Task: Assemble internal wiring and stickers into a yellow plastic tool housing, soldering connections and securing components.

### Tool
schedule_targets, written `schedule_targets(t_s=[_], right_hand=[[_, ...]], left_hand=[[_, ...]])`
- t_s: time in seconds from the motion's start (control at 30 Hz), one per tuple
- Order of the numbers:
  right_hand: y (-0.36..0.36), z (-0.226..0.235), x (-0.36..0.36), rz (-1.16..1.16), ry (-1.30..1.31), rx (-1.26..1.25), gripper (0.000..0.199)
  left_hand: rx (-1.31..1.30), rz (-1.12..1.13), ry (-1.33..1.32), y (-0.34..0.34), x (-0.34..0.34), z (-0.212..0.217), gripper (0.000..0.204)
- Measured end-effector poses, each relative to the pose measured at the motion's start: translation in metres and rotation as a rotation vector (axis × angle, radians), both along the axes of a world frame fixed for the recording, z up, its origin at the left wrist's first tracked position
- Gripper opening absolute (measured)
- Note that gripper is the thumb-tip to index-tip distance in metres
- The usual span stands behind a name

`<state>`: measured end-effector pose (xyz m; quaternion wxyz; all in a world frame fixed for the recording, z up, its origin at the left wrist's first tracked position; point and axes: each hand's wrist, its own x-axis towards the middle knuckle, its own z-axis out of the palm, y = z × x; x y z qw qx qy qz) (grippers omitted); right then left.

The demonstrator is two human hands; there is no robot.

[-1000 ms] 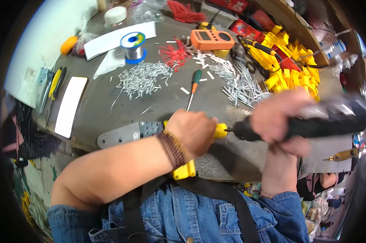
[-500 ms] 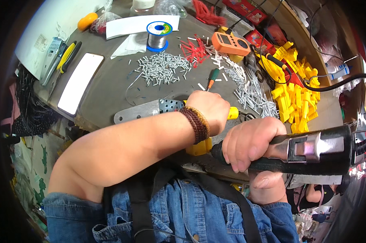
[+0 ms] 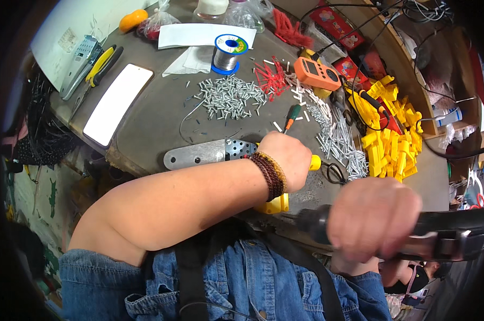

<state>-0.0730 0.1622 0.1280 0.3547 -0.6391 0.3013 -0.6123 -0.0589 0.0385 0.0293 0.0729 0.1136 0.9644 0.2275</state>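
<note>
My left hand [image 3: 289, 160] is closed round a yellow plastic part [image 3: 277, 205], most of which it hides. Yellow shows below the fist and out to its right. From the fist's left side a flat grey metal plate [image 3: 194, 156] with a perforated section [image 3: 241, 148] sticks out over the table. My right hand [image 3: 373, 219], smeared by motion, is wrapped round a black power screwdriver [image 3: 451, 222]. The nose of the power screwdriver points left, a short way below and right of the yellow part. Just beyond my left fist lies a small screwdriver [image 3: 293, 113] with a green handle.
Piles of short screws [image 3: 231, 96], long screws [image 3: 338, 142] and yellow plastic pieces [image 3: 394, 139] lie across the table. Behind them are a solder spool [image 3: 226, 63] and an orange meter [image 3: 317, 74]. At left are a bright-screened phone [image 3: 119, 104] and pliers [image 3: 104, 65].
My right hand has drawn the power screwdriver down and right, away from the yellow part. My left hand keeps its hold. The whole view has shifted slightly.
</note>
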Motion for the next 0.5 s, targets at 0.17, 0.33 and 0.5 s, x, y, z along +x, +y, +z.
schedule_targets(t_s=[0.17,0.33,0.5], right_hand=[[-0.013,-0.028,0.007,-0.176,0.000,0.142,0.023],[-0.022,-0.035,0.003,-0.098,-0.032,0.124,0.021],[-0.022,-0.037,0.010,0.138,-0.054,0.155,0.033]], left_hand=[[0.043,0.016,0.048,-0.001,-0.004,-0.006,0.029],[0.060,-0.016,0.061,-0.006,-0.006,-0.007,0.032],[0.083,-0.076,0.087,0.016,0.012,-0.007,0.031]])
